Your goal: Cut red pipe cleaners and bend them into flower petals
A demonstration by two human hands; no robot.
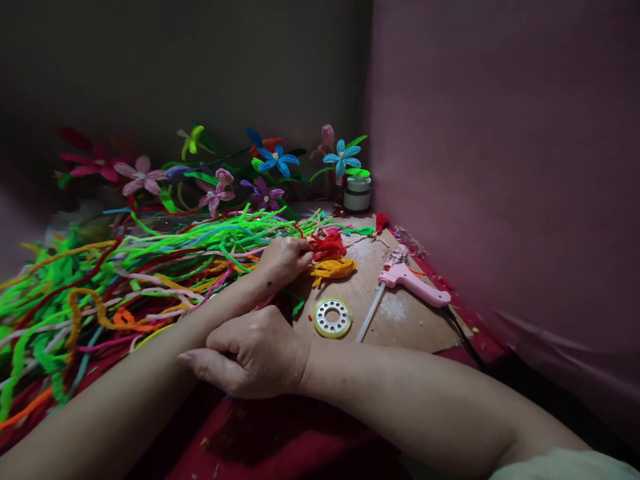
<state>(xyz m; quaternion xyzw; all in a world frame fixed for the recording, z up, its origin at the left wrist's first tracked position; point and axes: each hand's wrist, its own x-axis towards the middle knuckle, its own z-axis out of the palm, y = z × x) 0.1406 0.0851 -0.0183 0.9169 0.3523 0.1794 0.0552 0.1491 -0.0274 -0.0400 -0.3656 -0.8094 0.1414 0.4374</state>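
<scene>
My left hand point(285, 260) reaches over the board with its fingers closed at the near end of a red bundle of looped pipe cleaners point(329, 245). An orange-yellow looped bundle point(334, 269) lies just in front of the red one. My right hand point(257, 353) is nearer to me, crossing beside my left forearm. Its fingers are curled in and its thumb points left; what they hold, if anything, is hidden. A big heap of loose pipe cleaners point(165, 260), mostly bright green, spreads to the left of both hands.
On the wooden board point(415, 327) lie a pink glue gun point(413, 280) with a clear glue stick and a yellow-rimmed tape spool point(333, 318). Finished pipe-cleaner flowers point(141, 175) line the back near a small jar point(357, 192). A pink wall point(500, 153) rises on the right.
</scene>
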